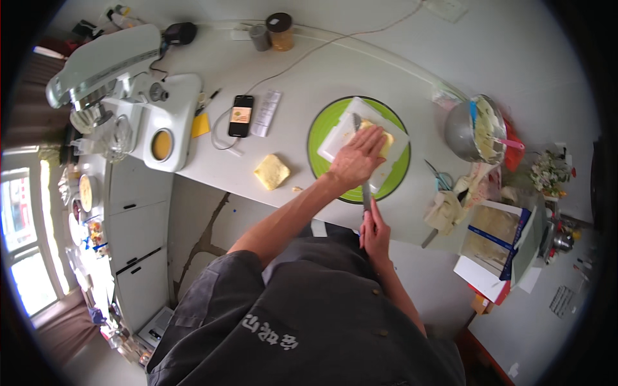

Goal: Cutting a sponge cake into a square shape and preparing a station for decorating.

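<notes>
My left hand (358, 157) lies flat, fingers stretched out, pressing on a pale yellow slab of sponge cake (388, 143). Most of the slab is hidden beneath the hand. Under it is a white board (335, 143) on a round green mat (320, 130). Closed around its handle, my right hand (375, 233) holds a long knife (366, 193). The blade runs away from me under the left hand, and its tip shows beyond at the slab's left edge. Whether the blade is inside the cake is hidden. Another yellow cake piece (271, 172) sits on the counter to the left, with a small scrap beside it.
Left stand a white stand mixer (122, 67), a phone (241, 116) on a cable and a paper slip (266, 113). Jars (280, 32) are at the back. On the right are a metal bowl (460, 130) with cream and spatulas, scissors (440, 177), a cloth (444, 209) and an open box (492, 238).
</notes>
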Demonstrator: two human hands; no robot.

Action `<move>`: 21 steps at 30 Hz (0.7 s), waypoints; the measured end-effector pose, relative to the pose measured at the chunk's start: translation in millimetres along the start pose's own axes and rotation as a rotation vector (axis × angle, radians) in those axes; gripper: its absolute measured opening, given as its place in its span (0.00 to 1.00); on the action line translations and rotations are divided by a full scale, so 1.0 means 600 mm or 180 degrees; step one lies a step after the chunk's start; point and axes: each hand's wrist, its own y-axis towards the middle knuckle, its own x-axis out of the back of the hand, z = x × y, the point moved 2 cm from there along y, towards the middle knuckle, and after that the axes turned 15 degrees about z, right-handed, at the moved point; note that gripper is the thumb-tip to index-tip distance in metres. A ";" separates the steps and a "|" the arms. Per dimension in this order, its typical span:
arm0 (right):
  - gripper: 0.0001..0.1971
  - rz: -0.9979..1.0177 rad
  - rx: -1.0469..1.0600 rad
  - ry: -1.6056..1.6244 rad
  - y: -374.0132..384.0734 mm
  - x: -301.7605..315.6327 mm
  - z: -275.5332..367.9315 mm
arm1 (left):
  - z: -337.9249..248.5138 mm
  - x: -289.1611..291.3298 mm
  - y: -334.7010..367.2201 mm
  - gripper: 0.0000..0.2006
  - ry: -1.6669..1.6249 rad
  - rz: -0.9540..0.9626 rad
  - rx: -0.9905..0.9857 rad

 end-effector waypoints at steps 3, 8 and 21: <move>0.23 0.0011 0.0040 0.0298 0.050 0.006 0.025 | -0.006 -0.003 0.013 0.28 -0.0019 0.0084 -0.0088; 0.23 0.0093 0.0154 0.0124 0.023 0.007 0.019 | 0.002 -0.005 0.011 0.28 0.0005 0.0084 -0.0056; 0.23 0.0634 0.0271 -0.0114 0.039 0.016 0.051 | 0.002 0.002 0.018 0.31 0.0164 0.0379 -0.0039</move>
